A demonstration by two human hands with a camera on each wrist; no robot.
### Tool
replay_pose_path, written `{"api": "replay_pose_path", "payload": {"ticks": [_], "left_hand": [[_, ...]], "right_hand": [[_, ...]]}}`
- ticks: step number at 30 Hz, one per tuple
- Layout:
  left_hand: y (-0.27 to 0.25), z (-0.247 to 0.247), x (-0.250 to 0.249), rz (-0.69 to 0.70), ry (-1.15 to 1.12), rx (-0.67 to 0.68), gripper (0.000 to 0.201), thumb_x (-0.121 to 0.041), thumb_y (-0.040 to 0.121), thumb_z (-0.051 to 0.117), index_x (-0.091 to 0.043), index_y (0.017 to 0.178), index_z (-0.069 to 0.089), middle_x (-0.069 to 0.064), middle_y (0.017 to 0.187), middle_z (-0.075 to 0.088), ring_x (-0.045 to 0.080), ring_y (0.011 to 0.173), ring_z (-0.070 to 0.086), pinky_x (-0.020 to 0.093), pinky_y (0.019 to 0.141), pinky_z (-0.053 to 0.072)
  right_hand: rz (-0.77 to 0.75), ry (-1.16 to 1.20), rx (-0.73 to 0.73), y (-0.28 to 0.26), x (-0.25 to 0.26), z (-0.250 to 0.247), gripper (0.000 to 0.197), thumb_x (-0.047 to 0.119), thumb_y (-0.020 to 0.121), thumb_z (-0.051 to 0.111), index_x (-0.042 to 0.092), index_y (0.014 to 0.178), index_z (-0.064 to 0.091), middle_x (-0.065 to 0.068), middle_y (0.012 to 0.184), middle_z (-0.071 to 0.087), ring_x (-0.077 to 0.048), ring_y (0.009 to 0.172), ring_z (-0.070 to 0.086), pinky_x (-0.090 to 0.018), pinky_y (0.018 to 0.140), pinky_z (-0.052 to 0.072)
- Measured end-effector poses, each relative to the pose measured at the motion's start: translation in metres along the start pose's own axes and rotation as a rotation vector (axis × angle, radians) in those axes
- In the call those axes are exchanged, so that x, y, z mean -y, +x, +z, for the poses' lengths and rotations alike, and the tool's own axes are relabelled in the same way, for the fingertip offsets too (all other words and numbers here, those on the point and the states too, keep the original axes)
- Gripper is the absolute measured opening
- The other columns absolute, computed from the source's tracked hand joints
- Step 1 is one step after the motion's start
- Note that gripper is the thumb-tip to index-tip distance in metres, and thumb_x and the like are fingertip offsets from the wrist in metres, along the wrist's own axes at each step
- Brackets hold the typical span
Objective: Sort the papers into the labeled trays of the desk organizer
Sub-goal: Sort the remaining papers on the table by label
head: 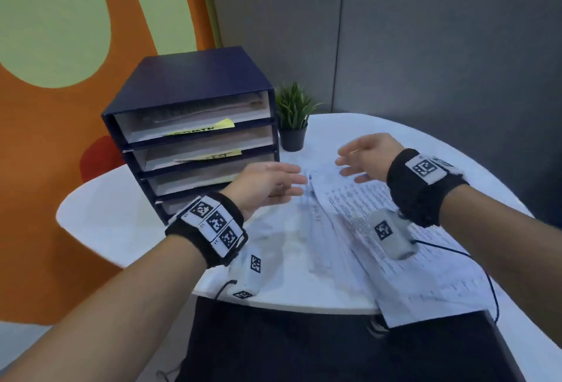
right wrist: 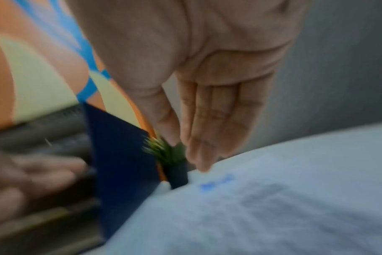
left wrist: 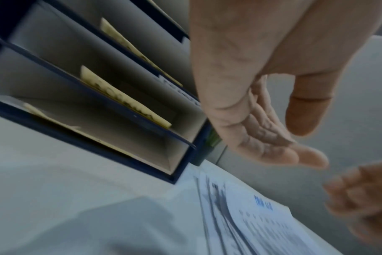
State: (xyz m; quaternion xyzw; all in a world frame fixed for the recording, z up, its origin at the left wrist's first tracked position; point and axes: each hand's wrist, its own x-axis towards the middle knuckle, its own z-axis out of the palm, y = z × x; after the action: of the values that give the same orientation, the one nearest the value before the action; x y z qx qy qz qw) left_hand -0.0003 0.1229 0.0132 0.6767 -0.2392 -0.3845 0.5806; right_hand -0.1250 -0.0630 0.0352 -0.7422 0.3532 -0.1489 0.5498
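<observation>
White papers (head: 359, 217) beneath both hands, untouched.

Office setting, likely a meeting nook. Evidence: navy desk organizer (head: 194, 126) with stacked trays and yellow sticky labels (head: 209, 130), sitting on a white rounded table (head: 121, 217). Printed papers (head: 380, 229) fanned out right of the organizer. Small potted plant (head: 293, 120) just beside its right side. Grey partition panels (head: 425, 31) behind it, orange-and-green painted wall (head: 60, 31) to its left.
</observation>
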Motion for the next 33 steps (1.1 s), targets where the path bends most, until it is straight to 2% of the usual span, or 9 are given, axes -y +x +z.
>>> {"api": "replay_pose_path", "payload": {"ticks": [4,7,11,16,18,22,26,29,33], "left_hand": [[0.027,0.049,0.008,-0.085,0.176,0.055,0.023,-0.010,0.093,0.065,-0.007,0.116,0.066,0.009,0.110,0.076,0.018,0.083,0.071,0.024,0.073,0.056],[0.050,0.071,0.021,-0.084,0.452,-0.032,0.031,-0.014,0.091,0.065,-0.010,0.121,0.062,0.008,0.117,0.066,0.021,0.096,0.067,0.030,0.084,0.053],[0.069,0.081,0.031,-0.149,0.513,-0.190,0.063,-0.022,0.088,0.068,-0.006,0.142,0.042,0.005,0.118,0.052,0.024,0.105,0.054,0.030,0.091,0.047],[0.085,0.087,0.041,-0.126,0.416,-0.265,0.079,-0.025,0.083,0.078,-0.010,0.149,0.037,0.009,0.132,0.052,0.025,0.122,0.054,0.033,0.102,0.045],[0.086,0.092,0.046,-0.053,0.419,-0.324,0.066,-0.023,0.081,0.080,-0.012,0.139,0.051,0.005,0.126,0.059,0.023,0.117,0.060,0.031,0.099,0.049],[0.080,0.099,0.048,0.123,0.432,-0.490,0.003,-0.017,0.082,0.075,-0.016,0.082,0.072,0.001,0.083,0.072,0.021,0.080,0.070,0.022,0.066,0.050],[0.072,0.106,0.050,0.228,0.456,-0.384,0.010,-0.008,0.083,0.078,-0.012,0.076,0.071,0.001,0.075,0.069,0.008,0.060,0.061,0.015,0.053,0.048],[0.061,0.109,0.052,0.289,0.441,-0.219,0.013,0.004,0.081,0.077,-0.009,0.081,0.073,0.005,0.086,0.073,0.007,0.071,0.068,0.007,0.063,0.052],[0.053,0.105,0.053,0.352,0.504,-0.112,0.031,0.004,0.080,0.077,-0.022,0.068,0.067,0.010,0.097,0.076,0.020,0.088,0.073,0.024,0.084,0.057]], "right_hand": [[0.153,-0.998,0.004,0.004,-0.054,-0.050,0.026,0.022,0.079,0.065,0.013,0.102,0.072,-0.005,0.099,0.073,-0.022,0.089,0.070,-0.034,0.080,0.058],[0.214,-1.231,0.071,0.006,-0.082,-0.062,0.041,0.038,0.075,0.068,0.014,0.108,0.070,-0.005,0.102,0.073,-0.022,0.089,0.070,-0.036,0.080,0.058],[0.202,-1.240,0.099,0.007,-0.099,-0.061,0.048,0.053,0.063,0.075,0.017,0.094,0.070,-0.001,0.085,0.072,-0.020,0.074,0.068,-0.033,0.070,0.058],[0.163,-1.196,0.087,0.001,-0.111,-0.062,0.039,0.045,0.078,0.065,0.016,0.104,0.066,-0.002,0.095,0.071,-0.021,0.083,0.067,-0.032,0.072,0.057],[0.149,-1.164,0.097,0.000,-0.111,-0.064,0.038,0.040,0.078,0.067,0.015,0.107,0.067,-0.004,0.098,0.072,-0.022,0.085,0.068,-0.031,0.072,0.057],[0.139,-1.125,0.089,0.000,-0.114,-0.066,0.040,0.034,0.076,0.067,0.014,0.111,0.067,-0.004,0.101,0.072,-0.021,0.087,0.069,-0.031,0.071,0.056],[0.067,-1.006,-0.072,-0.006,-0.110,-0.072,0.070,0.031,0.076,0.072,0.014,0.136,0.041,-0.009,0.124,0.058,-0.027,0.103,0.062,-0.037,0.083,0.055],[-0.114,-0.881,-0.267,-0.012,-0.101,-0.075,0.107,0.029,0.073,0.077,0.024,0.150,0.004,-0.009,0.154,0.022,-0.032,0.132,0.037,-0.044,0.097,0.045],[-0.306,-1.050,-0.236,-0.016,-0.094,-0.075,0.085,0.034,0.079,0.072,0.034,0.148,0.022,-0.004,0.159,0.012,-0.028,0.144,0.016,-0.048,0.109,0.029]]}}
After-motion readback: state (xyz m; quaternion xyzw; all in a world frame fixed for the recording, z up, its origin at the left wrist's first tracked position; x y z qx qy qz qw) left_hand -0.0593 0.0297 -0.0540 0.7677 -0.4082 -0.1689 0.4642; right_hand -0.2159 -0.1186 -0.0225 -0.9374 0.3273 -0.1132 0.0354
